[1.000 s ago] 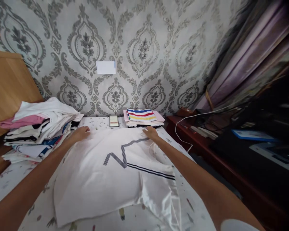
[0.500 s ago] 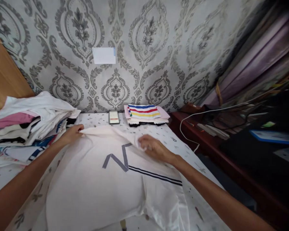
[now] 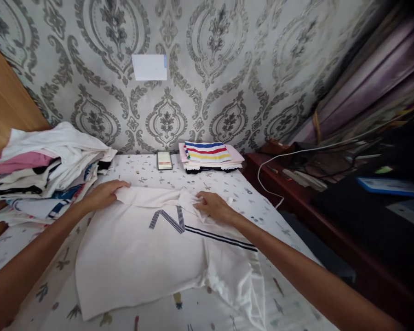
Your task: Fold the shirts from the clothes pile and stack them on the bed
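Observation:
A white shirt (image 3: 141, 262) with dark stripes in a zigzag and a double line lies spread on the patterned bed sheet (image 3: 179, 317). Its far edge is folded over toward me. My left hand (image 3: 106, 193) is closed on the shirt's far left corner. Farther right, my right hand (image 3: 212, 206) pinches the bunched cloth near the collar or shoulder; which of the two, I cannot tell. The shirt's sleeve (image 3: 238, 280) trails toward me at the right, slightly crumpled.
A tall heap of clothes (image 3: 55, 156) stands at the left by a wooden board (image 3: 14, 87). Against the wall lie a small pale box (image 3: 164, 161) and a neat stack of folded clothes (image 3: 210, 154). A white cable (image 3: 262, 179) runs over the dark red desk (image 3: 279, 197) at right.
The shirt has come down flatter on the bed, and its far edge now folds over more. Both hands still grip it, the right slightly farther left. The view has tilted down a little.

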A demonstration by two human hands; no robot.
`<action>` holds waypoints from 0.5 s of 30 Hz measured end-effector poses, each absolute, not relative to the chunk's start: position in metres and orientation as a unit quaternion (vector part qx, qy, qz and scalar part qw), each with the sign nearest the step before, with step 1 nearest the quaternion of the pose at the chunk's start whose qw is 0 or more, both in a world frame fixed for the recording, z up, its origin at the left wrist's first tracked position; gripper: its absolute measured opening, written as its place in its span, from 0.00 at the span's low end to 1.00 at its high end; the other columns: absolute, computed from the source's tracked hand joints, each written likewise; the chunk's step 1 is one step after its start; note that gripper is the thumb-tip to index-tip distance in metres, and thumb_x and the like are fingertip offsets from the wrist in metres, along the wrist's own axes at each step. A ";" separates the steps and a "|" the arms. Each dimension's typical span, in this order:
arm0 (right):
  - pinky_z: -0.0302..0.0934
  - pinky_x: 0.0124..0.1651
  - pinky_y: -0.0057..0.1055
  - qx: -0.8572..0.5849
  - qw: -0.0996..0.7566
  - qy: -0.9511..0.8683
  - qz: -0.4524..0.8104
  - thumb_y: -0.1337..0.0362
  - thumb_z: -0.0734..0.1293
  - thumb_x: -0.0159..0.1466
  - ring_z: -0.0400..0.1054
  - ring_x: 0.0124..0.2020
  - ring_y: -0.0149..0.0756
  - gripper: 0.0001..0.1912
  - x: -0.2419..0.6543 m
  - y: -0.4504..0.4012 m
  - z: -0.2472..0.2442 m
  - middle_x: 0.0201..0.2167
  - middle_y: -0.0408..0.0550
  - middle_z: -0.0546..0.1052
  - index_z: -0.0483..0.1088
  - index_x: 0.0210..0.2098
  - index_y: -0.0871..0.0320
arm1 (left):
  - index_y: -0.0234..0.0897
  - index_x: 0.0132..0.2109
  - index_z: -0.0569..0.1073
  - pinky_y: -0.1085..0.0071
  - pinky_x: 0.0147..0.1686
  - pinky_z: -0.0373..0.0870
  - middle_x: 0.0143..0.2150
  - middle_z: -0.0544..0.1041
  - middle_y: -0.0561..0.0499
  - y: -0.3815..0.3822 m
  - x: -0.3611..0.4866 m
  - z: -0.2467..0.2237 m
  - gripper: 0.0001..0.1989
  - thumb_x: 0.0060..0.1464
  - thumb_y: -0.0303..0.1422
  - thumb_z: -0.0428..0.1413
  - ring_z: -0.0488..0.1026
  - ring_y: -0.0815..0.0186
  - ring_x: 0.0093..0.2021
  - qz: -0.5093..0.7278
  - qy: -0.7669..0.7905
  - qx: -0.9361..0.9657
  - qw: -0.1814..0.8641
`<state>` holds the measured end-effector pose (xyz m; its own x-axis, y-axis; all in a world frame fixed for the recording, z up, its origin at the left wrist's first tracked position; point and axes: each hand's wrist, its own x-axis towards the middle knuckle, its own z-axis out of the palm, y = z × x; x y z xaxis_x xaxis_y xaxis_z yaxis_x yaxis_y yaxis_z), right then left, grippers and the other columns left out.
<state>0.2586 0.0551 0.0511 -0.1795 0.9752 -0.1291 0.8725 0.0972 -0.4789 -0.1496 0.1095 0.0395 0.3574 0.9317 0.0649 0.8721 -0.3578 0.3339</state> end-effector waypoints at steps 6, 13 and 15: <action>0.55 0.24 0.26 -0.620 0.205 -0.689 0.315 0.66 0.61 0.60 0.62 0.15 0.29 0.04 0.259 0.055 0.051 0.16 0.37 0.70 0.66 0.29 0.54 | 0.40 0.44 0.80 0.69 0.44 0.69 0.46 0.80 0.46 0.109 -0.153 0.045 0.19 0.52 0.42 0.51 0.74 0.58 0.44 0.167 0.526 0.808 0.206; 0.56 0.20 0.26 -0.591 0.358 -0.658 0.300 0.62 0.63 0.58 0.61 0.13 0.30 0.04 0.280 0.101 0.084 0.14 0.38 0.70 0.64 0.28 0.54 | 0.37 0.37 0.76 0.71 0.33 0.67 0.32 0.76 0.51 0.133 -0.148 0.060 0.23 0.52 0.54 0.53 0.71 0.61 0.35 0.334 0.555 0.714 0.266; 0.60 0.24 0.27 -0.581 0.424 -0.645 0.258 0.59 0.64 0.59 0.67 0.17 0.32 0.06 0.284 0.131 0.101 0.19 0.42 0.75 0.64 0.30 0.54 | 0.37 0.36 0.74 0.72 0.30 0.64 0.29 0.73 0.53 0.148 -0.145 0.060 0.23 0.52 0.54 0.52 0.69 0.64 0.32 0.354 0.565 0.693 0.274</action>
